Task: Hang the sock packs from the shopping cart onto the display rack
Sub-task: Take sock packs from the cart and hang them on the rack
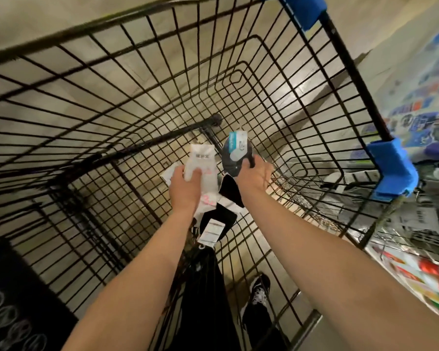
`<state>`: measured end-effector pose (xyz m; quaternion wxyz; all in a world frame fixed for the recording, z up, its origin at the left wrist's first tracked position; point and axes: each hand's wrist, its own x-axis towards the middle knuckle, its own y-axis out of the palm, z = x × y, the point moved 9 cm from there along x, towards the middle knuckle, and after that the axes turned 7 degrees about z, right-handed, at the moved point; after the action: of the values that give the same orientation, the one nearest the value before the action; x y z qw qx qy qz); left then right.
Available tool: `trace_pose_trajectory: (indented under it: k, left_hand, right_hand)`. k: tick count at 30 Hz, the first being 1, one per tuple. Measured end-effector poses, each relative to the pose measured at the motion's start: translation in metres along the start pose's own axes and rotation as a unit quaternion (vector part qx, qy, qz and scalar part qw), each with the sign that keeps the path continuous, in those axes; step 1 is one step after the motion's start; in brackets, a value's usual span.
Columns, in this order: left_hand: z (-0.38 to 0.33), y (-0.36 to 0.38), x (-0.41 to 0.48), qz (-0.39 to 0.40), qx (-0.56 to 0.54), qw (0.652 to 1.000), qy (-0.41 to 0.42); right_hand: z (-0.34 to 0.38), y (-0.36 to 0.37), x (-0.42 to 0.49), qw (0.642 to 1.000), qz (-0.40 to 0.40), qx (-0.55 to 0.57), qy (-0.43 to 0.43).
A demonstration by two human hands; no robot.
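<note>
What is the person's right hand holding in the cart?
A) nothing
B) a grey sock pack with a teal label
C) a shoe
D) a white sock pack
B: the right hand grips the grey sock pack with a teal label; the left hand holds the white sock pack.

The shopping cart (pixel 137 79) is rendered in black gridded wire, with blue corner guards (pixel 390 168). Mid-frame, a white sock pack (pixel 203 160) is marked with pink; a dark grey sock pack (pixel 235 157) is labelled teal and white. Below, a black sock pack (pixel 219 217) is labelled white.
</note>
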<state>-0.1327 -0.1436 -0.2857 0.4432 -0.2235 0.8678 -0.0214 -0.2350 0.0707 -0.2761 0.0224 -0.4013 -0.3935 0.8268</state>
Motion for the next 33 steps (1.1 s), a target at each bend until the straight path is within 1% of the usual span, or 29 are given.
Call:
trace_pose_trajectory:
  k: [3, 5, 7, 9, 11, 14, 15, 16, 18, 20, 22, 23, 26, 29, 33]
  left_hand:
    - [0.017, -0.033, -0.008, -0.036, -0.008, 0.999, -0.017]
    - [0.027, -0.044, -0.017, -0.045, -0.01, 0.999, -0.025]
    - [0.037, -0.049, -0.025, -0.046, -0.017, 0.998, -0.04]
    - [0.046, -0.05, -0.031, -0.045, -0.019, 0.997, -0.057]
    - [0.051, -0.049, -0.035, -0.031, -0.022, 0.997, -0.064]
    - [0.061, -0.051, -0.041, -0.031, -0.061, 0.995, -0.066]
    - [0.066, -0.054, -0.042, -0.042, -0.082, 0.993, -0.073]
    - [0.072, -0.057, -0.042, -0.055, -0.103, 0.99, -0.083]
    - [0.085, -0.061, -0.042, -0.066, -0.139, 0.982, -0.11]
    - [0.094, -0.06, -0.041, -0.061, -0.142, 0.979, -0.131]
    - [0.101, -0.056, -0.038, -0.046, -0.148, 0.977, -0.144]
    - [0.103, -0.053, -0.037, -0.037, -0.154, 0.976, -0.15]
    - [0.108, -0.047, -0.039, -0.03, -0.165, 0.973, -0.161]
    - [0.106, -0.046, -0.049, -0.035, -0.194, 0.968, -0.157]
    - [0.074, -0.051, -0.074, -0.036, -0.245, 0.963, -0.108]
  right_hand:
    - [0.013, -0.007, -0.011, 0.993, 0.02, 0.103, -0.045]
    - [0.011, -0.005, -0.019, 0.983, 0.062, 0.169, -0.034]
    - [0.01, -0.001, -0.025, 0.978, 0.085, 0.187, -0.031]
    - [0.01, -0.001, -0.03, 0.986, 0.069, 0.145, -0.054]
    - [0.015, 0.005, -0.039, 0.99, 0.065, 0.073, -0.098]
    - [0.033, 0.029, -0.063, 0.973, 0.114, -0.033, -0.199]
    - [0.039, 0.039, -0.069, 0.964, 0.133, -0.049, -0.226]
    - [0.043, 0.051, -0.074, 0.957, 0.165, -0.058, -0.232]
    - [0.042, 0.085, -0.077, 0.938, 0.245, -0.121, -0.215]
    - [0.026, 0.115, -0.075, 0.916, 0.315, -0.195, -0.153]
    - [0.015, 0.134, -0.073, 0.901, 0.348, -0.229, -0.122]
    - [0.014, 0.14, -0.071, 0.901, 0.344, -0.233, -0.123]
    - [0.01, 0.145, -0.071, 0.905, 0.343, -0.222, -0.116]
    - [0.014, 0.14, -0.08, 0.902, 0.359, -0.191, -0.145]
    - [0.033, 0.101, -0.1, 0.92, 0.355, -0.083, -0.144]
